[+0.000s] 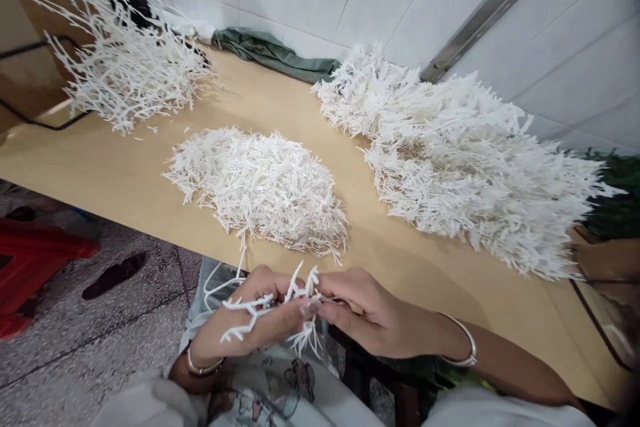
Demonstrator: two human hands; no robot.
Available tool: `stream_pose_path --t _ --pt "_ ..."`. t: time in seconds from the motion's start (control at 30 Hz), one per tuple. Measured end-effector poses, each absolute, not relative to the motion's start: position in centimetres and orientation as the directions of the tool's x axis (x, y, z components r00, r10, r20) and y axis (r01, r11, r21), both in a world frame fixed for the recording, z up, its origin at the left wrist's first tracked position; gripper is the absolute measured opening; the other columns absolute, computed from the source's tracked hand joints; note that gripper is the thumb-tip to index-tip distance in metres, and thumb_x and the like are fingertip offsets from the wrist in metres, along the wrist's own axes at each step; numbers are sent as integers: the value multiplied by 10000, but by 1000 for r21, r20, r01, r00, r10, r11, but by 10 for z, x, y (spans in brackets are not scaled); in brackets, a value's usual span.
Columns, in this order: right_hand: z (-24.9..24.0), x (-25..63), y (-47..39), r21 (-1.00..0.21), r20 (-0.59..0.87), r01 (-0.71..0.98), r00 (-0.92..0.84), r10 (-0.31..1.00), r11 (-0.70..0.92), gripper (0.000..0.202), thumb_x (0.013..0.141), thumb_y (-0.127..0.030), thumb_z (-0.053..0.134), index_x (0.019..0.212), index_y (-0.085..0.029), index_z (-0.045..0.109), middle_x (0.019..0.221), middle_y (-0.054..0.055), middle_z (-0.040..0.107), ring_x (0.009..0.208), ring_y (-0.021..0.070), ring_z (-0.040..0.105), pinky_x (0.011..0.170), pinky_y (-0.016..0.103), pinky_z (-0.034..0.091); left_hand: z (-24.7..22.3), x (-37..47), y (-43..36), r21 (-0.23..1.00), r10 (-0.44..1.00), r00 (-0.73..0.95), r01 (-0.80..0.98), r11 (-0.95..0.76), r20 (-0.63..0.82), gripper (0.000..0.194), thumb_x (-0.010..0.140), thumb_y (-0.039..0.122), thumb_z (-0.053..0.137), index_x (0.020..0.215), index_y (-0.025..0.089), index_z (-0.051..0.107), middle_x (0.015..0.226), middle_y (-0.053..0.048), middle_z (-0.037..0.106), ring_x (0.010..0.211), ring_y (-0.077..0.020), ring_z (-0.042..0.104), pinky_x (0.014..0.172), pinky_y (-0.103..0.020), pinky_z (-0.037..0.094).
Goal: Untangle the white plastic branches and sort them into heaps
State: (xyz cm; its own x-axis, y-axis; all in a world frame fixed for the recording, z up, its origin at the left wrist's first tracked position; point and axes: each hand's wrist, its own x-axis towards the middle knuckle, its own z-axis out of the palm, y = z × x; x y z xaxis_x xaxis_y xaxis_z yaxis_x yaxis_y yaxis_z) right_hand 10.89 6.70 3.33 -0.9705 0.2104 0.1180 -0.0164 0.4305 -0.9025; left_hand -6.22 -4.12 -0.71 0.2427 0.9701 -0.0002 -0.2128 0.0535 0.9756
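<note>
Both hands meet over my lap, just off the front edge of the tan table (420, 280). My left hand (265, 310) is closed around a white branched plastic twig (247, 312), whose forked tips stick out over the fingers and thumb. The fingertips of my right hand (370, 313) are pinched together against my left thumb, at the twig's small tips. A tuft of thin white sprigs (306, 339) hangs below the fingertips. Exactly where the pieces join is hidden by my fingers. A loose pile of small white sprigs (265, 190) lies on the table just beyond my hands.
Long bare white branches (135, 67) are heaped at the back left. A large heap of bushy white branches (465, 167) covers the right side. Green cloth (275, 53) lies along the tiled wall. A red plastic stool (40, 260) and a dark slipper (114, 275) are on the floor at left.
</note>
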Motion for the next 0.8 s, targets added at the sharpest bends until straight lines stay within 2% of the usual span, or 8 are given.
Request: stream_pose_path --t 0.1,0.17,0.3,0.37,0.43,0.5,0.6,0.8 --pt "33 115 63 -981 -172 183 -973 151 61 351 958 -364 427 677 -155 452 537 -58 387 446 35 333 428 183 252 -12 -59 -43 985 952 307 -167 49 5 276 889 369 536 777 128 610 563 16 397 504 -79 298 456 -223 231" --pt "29 116 61 -931 -324 304 -944 71 -201 409 932 -438 465 641 -151 454 494 -64 411 384 21 335 379 165 243 -18 -57 -44 988 954 298 -150 27 19 273 872 345 552 700 135 571 556 16 385 503 -81 285 449 -225 238" --pt "22 113 58 -832 -413 354 -909 51 -426 408 873 -486 542 654 -149 477 471 -80 414 333 15 303 326 157 215 -22 -60 -45 968 940 248 35 -250 234 228 835 167 557 633 182 453 515 52 301 459 -76 240 431 -223 223" --pt "20 111 58 -896 -348 304 -934 84 -325 385 888 -464 520 667 -153 469 497 -69 423 377 23 344 364 159 255 -19 -64 -44 910 894 311 156 -384 324 170 840 142 529 697 199 458 540 54 306 462 -83 266 453 -225 239" --pt "20 109 60 -969 -246 238 -958 149 -73 334 899 -419 509 707 -147 488 569 -46 447 466 38 389 429 170 300 -15 -68 -42 837 864 350 286 -467 362 131 845 122 507 758 205 455 558 56 346 465 -83 302 467 -225 251" --pt "19 108 63 -968 -157 193 -964 214 160 274 905 -392 500 807 -137 528 667 -21 481 539 53 401 474 181 324 -13 -70 -40 703 830 323 442 -557 454 141 844 96 494 770 201 437 551 61 394 453 -79 332 463 -225 254" --pt "15 107 65 -949 -68 127 -977 204 289 285 925 -405 457 917 -132 538 732 1 507 567 67 416 490 190 346 -13 -71 -40 464 744 329 617 -635 581 175 877 115 450 728 196 405 521 54 434 430 -88 352 443 -236 257" --pt "11 104 65 -863 44 -12 -998 52 505 298 946 -402 454 846 -140 555 709 16 562 598 94 478 538 209 369 -14 -75 -52 407 774 425 674 -616 469 255 960 181 385 706 181 411 545 17 495 462 -113 395 452 -264 280"
